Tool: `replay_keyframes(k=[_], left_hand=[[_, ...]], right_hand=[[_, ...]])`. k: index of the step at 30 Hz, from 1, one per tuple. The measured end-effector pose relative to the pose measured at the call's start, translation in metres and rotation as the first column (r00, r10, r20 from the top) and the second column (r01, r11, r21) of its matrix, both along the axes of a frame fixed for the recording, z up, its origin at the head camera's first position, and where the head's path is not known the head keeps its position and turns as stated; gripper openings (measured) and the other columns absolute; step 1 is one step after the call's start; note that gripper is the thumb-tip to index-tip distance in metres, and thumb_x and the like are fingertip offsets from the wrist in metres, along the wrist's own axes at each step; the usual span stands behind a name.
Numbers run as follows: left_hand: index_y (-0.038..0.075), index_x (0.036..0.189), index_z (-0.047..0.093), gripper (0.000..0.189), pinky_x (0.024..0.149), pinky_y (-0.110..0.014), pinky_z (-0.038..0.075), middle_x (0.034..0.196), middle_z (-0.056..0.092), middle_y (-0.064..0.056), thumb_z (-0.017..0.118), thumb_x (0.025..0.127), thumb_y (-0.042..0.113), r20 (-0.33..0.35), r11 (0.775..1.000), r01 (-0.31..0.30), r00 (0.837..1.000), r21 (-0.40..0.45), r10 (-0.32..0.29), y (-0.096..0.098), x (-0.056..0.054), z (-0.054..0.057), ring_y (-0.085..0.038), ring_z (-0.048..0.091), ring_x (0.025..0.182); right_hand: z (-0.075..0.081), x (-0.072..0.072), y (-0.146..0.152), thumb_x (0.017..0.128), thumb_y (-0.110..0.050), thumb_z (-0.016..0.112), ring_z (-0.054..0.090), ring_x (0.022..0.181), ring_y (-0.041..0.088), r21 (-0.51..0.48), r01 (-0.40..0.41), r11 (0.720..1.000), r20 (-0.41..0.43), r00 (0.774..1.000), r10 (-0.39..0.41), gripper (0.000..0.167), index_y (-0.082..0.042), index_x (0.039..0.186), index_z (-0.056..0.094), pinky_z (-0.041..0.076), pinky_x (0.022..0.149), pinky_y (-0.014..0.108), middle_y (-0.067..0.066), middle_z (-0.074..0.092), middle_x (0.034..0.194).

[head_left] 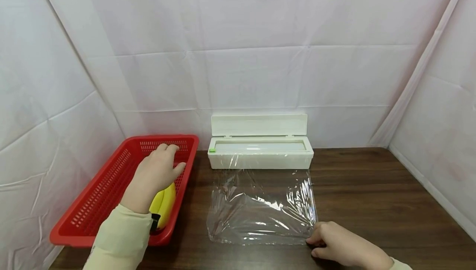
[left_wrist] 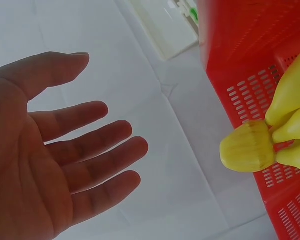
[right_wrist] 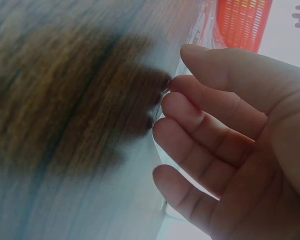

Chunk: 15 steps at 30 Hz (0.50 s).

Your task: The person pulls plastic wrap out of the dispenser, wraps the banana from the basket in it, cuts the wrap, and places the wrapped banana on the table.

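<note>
Above the red basket, my left hand hangs with fingers apart and nothing in it. A bunch of yellow bananas lies in the basket, partly hidden under that hand and wrist; its stem end shows in the left wrist view. My right hand rests its fingertips on the near right corner of a sheet of clear plastic wrap. In the right wrist view the thumb stands apart from the fingers. The wrap runs back to a white dispenser box.
The dispenser's lid stands raised, and a green slider sits at its left end. White cloth walls enclose the back and sides of the dark wooden table. The basket's raised rim borders the left side.
</note>
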<state>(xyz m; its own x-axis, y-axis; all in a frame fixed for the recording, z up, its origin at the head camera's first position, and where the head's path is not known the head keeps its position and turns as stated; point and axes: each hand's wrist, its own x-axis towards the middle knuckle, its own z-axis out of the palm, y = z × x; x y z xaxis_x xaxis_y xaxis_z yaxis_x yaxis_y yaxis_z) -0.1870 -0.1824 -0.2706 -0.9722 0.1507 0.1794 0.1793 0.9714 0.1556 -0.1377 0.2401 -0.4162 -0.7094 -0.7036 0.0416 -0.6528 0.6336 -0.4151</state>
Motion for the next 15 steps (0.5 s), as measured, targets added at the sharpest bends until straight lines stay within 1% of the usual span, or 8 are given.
replay_keyframes(k=[6,8,15], left_hand=[[-0.004,0.124,0.051,0.047,0.082,-0.052,0.050,0.113,0.056,-0.024,0.063,0.088,0.024,0.008,1.000,-0.011,1.000,-0.004,0.011,-0.0031,-0.0011,-0.0012,-0.038,0.058,0.097],[-0.004,0.123,0.051,0.047,0.082,-0.052,0.050,0.113,0.055,-0.025,0.063,0.088,0.024,0.013,1.000,-0.012,1.000,-0.004,0.012,-0.0045,-0.0018,-0.0018,-0.039,0.058,0.097],[-0.005,0.123,0.050,0.046,0.080,-0.051,0.050,0.113,0.055,-0.025,0.062,0.089,0.023,0.032,1.000,-0.022,0.999,-0.010,0.023,-0.0093,-0.0046,-0.0042,-0.039,0.058,0.095]], right_hand=[[0.0016,-0.0002,-0.0011,0.081,-0.019,0.072,0.056,0.081,-0.001,0.012,0.004,1.000,0.024,1.000,-0.004,0.024,-0.003,0.098,0.074,0.049,0.066,0.021,-0.004,0.064,0.089],[0.0019,-0.0002,-0.0012,0.082,-0.019,0.072,0.055,0.081,-0.003,0.014,0.005,1.000,0.035,0.999,-0.005,0.024,-0.002,0.099,0.074,0.049,0.065,0.020,-0.004,0.064,0.089],[0.0011,-0.0004,-0.0015,0.080,-0.019,0.073,0.051,0.076,-0.005,0.020,0.000,1.000,0.024,1.000,0.000,0.025,-0.001,0.098,0.074,0.047,0.062,0.019,-0.005,0.063,0.087]])
